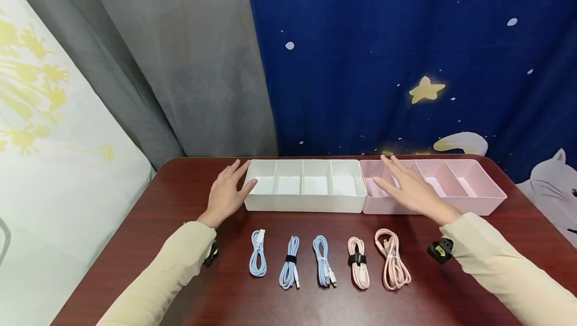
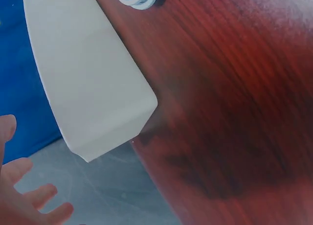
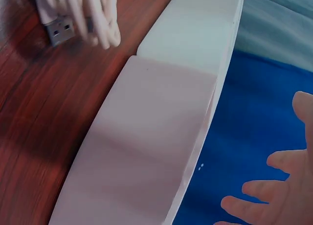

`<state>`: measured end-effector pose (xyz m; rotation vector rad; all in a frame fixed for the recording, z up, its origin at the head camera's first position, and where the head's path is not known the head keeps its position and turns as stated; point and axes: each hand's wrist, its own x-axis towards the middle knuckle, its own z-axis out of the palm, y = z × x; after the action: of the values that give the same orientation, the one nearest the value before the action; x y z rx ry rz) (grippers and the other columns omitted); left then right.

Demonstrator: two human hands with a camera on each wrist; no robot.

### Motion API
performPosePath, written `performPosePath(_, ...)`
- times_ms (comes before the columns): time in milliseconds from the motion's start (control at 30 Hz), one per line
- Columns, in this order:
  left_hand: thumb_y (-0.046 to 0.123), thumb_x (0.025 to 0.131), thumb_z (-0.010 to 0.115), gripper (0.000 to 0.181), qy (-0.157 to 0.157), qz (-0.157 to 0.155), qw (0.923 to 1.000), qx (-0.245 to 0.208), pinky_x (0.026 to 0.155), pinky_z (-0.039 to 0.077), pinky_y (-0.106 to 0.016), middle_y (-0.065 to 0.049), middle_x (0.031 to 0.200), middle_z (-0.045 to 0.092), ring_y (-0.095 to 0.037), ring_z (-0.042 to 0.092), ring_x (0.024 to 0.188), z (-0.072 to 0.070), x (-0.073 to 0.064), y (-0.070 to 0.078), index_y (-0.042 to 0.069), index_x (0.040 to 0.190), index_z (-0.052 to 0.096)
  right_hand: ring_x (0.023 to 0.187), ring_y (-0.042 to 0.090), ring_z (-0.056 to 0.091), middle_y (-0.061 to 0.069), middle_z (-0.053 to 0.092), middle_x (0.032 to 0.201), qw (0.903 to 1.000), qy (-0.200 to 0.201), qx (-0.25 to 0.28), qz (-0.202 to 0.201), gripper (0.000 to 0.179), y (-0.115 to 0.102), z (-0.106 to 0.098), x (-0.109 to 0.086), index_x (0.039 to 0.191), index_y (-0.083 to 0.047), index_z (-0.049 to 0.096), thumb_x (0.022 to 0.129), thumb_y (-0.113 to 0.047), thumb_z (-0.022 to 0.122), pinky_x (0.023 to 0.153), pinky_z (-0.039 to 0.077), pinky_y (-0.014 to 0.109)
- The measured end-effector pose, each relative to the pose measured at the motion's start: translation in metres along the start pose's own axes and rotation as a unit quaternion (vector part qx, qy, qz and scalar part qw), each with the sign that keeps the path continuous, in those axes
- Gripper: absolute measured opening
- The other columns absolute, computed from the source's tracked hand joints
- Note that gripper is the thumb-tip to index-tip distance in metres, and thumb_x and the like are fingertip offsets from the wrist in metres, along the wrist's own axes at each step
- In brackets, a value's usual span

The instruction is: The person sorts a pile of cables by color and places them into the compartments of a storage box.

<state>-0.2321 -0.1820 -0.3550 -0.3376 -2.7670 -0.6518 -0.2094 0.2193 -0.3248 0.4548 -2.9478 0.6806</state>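
A white divided storage box (image 1: 306, 203) and a pink one (image 1: 478, 207) stand end to end on the table. Beside the white box's left end is my left hand (image 1: 227, 192), fingers spread, holding nothing; the left wrist view shows its fingertips (image 2: 46, 193) apart from the box. My right hand (image 1: 412, 189), also spread and holding nothing, is above the pink box and hides some of its compartments. Nearer me lie three coiled blue cables (image 1: 258, 253), (image 1: 289, 263), (image 1: 323, 261) and two coiled pink cables (image 1: 359, 270), (image 1: 393, 261). Black straps bind one blue and one pink coil.
The dark red wooden table (image 1: 216, 296) ends just behind the boxes. A grey curtain (image 1: 203, 65) and a blue starry curtain (image 1: 342, 75) hang behind it. White cloth with a yellow print (image 1: 67, 181) lies along the left side.
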Motion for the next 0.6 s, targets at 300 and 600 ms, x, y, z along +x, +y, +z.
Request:
performPosePath(300,0.022,0.087,0.058,0.052,0.013,-0.026,0.9937,-0.108,0.096,0.026,-0.053,-0.021,0.136,0.032,-0.039,0.028,0.122,-0.001,-0.003,-0.012,0.006,0.133,0.041,0.123,0.045,0.022,0.027,0.020,0.139,0.9984,0.041,0.037,0.010,0.071,0.015,-0.008,-0.006,0.140,-0.001,0.019,0.090,-0.042,0.047,0.094,0.020,0.060)
performPosePath(600,0.022,0.088,0.056,0.051,-0.001,-0.074,0.9822,-0.173,0.095,0.031,-0.049,-0.017,0.135,0.033,-0.035,0.036,0.118,-0.002,-0.004,-0.019,0.008,0.134,0.039,0.114,0.048,0.033,0.033,0.035,0.128,0.9911,0.104,0.083,0.006,0.056,0.031,-0.015,-0.015,0.131,0.007,0.035,0.091,-0.030,0.048,0.089,0.026,0.060)
